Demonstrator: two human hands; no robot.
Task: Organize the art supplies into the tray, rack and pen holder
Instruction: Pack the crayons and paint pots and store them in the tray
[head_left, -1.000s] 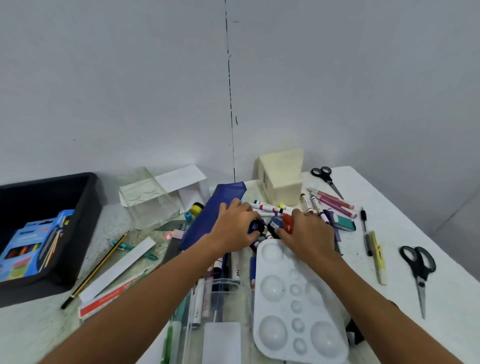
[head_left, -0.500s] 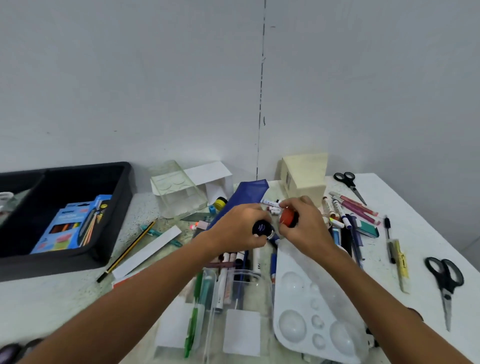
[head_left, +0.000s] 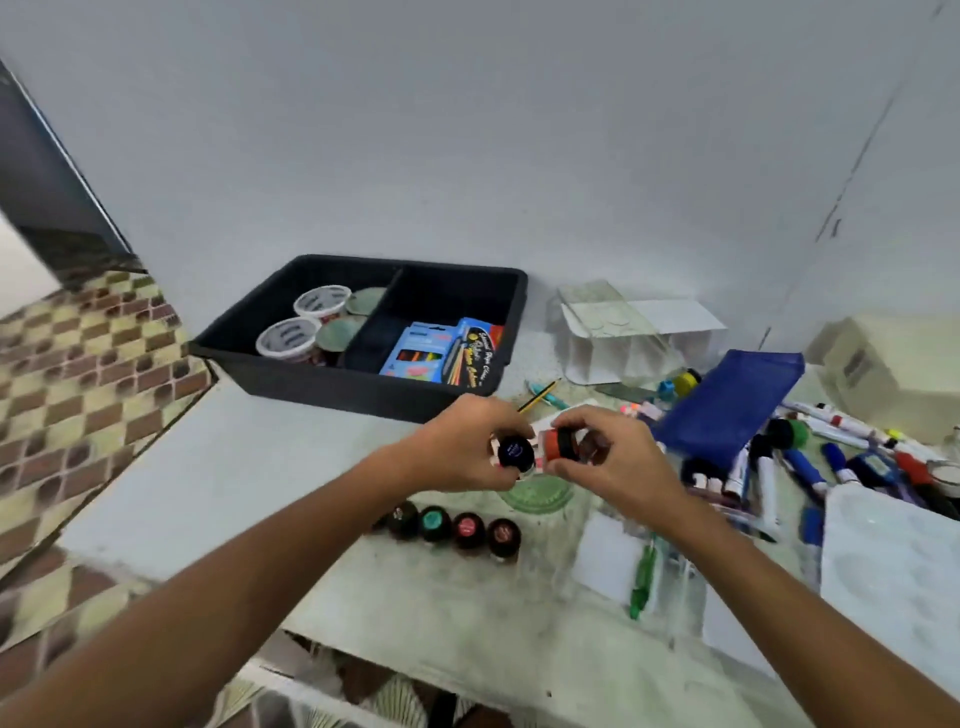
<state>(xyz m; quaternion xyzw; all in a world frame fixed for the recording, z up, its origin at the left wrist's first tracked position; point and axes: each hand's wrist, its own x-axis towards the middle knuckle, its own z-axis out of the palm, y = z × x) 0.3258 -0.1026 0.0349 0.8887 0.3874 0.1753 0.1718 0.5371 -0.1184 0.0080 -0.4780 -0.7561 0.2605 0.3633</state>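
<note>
Left hand: your left hand has its fingers curled round a small paint bottle with a dark blue cap, held above the worktop.
Right hand: your right hand pinches a second small paint bottle, orange-red with a black band — it lies on its side, just beside the one in your left hand, perhaps touching it; the blur keeps that unclear.
Row of bottles: four more small paint bottles stand side by side on the worktop just below your hands, caps up.
Tray: the black tray sits at the back near the wall, in two compartments — the left one holds paint tubs with white lids, the right one a blue pack of coloured pencils.
Rack: a clear rack with white dividers stands to the right of the tray.
Loose supplies: a blue pouch and a heap of markers lie to your right; a white paint palette rests near the right edge.
</note>
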